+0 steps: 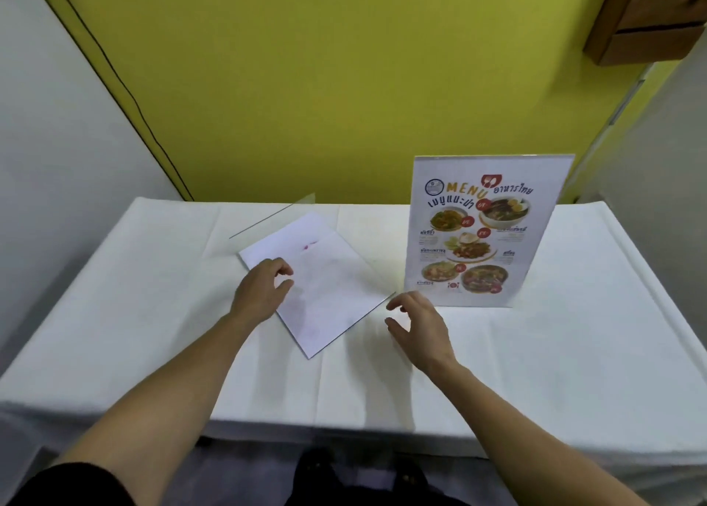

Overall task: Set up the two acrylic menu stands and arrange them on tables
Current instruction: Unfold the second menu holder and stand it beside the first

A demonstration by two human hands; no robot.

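One acrylic menu stand (486, 230) is seen already upright on the white-clothed tabletop (574, 333), at about 2 o'clock from the centre of the view, with its printed menu facing the camera. The second stand (336, 287) lies flat and tilted, holding a sheet whose blank back faces up; its clear panel reaches past the paper toward 11 o'clock. Its long axis runs from roughly 11 o'clock, at the far edge, to 5 o'clock, at the near corner.

The left hand (262, 291) rests on the left long edge of the lying stand, fingers loosely curled with the thumb apart; a closed hold on the edge cannot be confirmed, though contact is apparent. The right hand (419, 324) hovers open, fingers spread and bent, holding nothing, just beside the right corner of the lying stand and in front of the base of the upright one.

The lying stand is thus flanked by both hands: it lies at 1 o'clock from the left hand and at 10 o'clock from the right. The left hand is judged the nearer, being already on it. The coming move is judged to be a raising of this stand onto its foot, for which the right long edge would have to be taken. Clearance from the upright stand looks slight, so a knock against it is a risk.
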